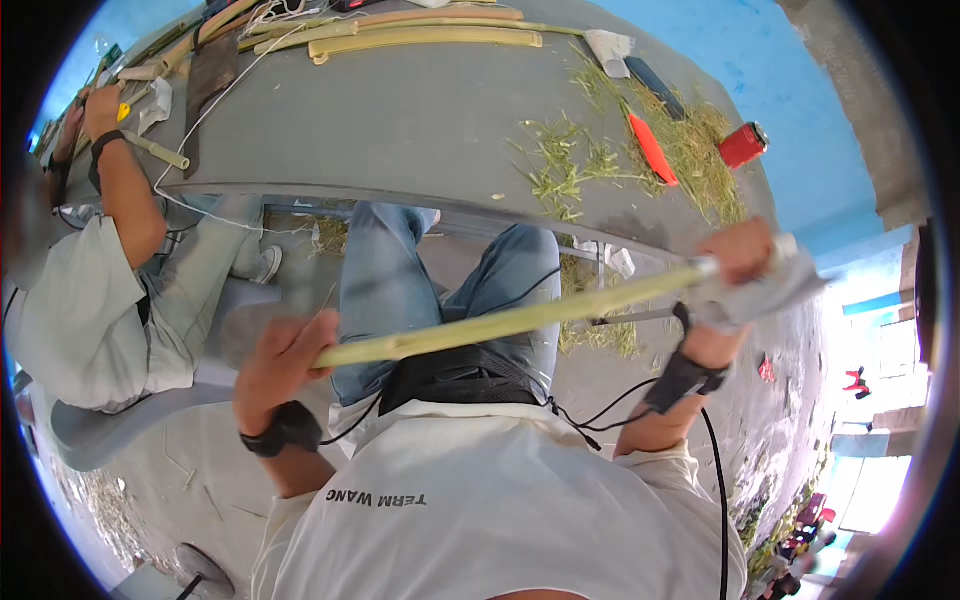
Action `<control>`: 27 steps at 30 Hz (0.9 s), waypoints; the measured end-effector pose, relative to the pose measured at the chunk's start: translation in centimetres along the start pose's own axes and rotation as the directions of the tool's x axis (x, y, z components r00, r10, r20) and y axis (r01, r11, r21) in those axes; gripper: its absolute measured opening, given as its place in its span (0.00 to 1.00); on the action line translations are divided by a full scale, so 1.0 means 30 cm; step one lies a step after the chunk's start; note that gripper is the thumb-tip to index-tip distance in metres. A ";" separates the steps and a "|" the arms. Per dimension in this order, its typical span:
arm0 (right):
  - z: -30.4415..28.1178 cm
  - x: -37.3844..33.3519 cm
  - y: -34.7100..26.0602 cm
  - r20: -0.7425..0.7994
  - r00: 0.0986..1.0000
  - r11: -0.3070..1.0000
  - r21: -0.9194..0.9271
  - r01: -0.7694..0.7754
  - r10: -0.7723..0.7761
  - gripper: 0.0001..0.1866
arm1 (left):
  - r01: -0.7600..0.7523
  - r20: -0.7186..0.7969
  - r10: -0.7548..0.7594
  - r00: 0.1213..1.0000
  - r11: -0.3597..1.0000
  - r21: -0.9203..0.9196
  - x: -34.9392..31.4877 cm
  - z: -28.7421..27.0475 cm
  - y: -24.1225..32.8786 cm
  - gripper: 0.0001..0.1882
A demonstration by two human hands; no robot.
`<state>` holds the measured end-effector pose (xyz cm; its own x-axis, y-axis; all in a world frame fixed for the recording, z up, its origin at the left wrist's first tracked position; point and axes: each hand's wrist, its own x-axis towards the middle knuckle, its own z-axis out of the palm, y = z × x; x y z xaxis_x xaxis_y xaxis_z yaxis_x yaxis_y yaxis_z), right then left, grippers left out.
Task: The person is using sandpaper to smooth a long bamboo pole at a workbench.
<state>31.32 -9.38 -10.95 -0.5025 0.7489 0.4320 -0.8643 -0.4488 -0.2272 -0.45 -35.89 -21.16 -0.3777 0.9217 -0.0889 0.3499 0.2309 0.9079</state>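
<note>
A pale green bamboo pole point(510, 318) lies slantwise across my lap, its right end higher in view. My left hand point(285, 360) is closed around its left end. Near the other end, my right hand point(738, 250) is closed around the pole, with a whitish sheet point(765, 290) bunched at the grip. That sheet is smeared by motion, so I cannot tell whether it is cloth or paper. Both my wrists wear black bands.
Ahead stands a grey table point(400, 120) with cut bamboo lengths point(430, 40) at its back. Green shavings point(565, 165), an orange-red object point(652, 150) and a red can point(743, 146) lie toward its right. At left, a seated person point(110, 310) handles bamboo. Black cables hang by my waist.
</note>
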 end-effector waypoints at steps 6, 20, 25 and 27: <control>-0.059 -0.015 0.131 -0.151 0.935 0.859 -0.462 0.221 -0.322 0.16 | 0.282 0.087 -0.279 0.956 0.959 -0.018 0.062 0.063 0.146 0.25; -0.041 -0.006 0.017 0.012 0.997 0.994 0.070 0.080 -0.081 0.16 | 0.314 0.079 -0.314 0.946 0.949 0.018 0.053 -0.041 0.007 0.28; -0.019 0.004 0.051 -0.014 0.997 0.997 0.026 0.072 -0.072 0.19 | 0.170 -0.016 -0.169 0.985 0.970 0.172 0.031 -0.005 0.072 0.26; -0.022 0.014 0.066 0.007 0.998 0.996 0.058 0.062 -0.062 0.20 | -0.131 -0.066 0.153 0.986 0.955 0.268 0.025 0.071 0.145 0.24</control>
<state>29.40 -9.63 -11.80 -0.4473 0.7721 0.4513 -0.8909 -0.4290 -0.1490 2.63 -33.52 -18.15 -0.3751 0.9237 0.0785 0.6128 0.1835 0.7687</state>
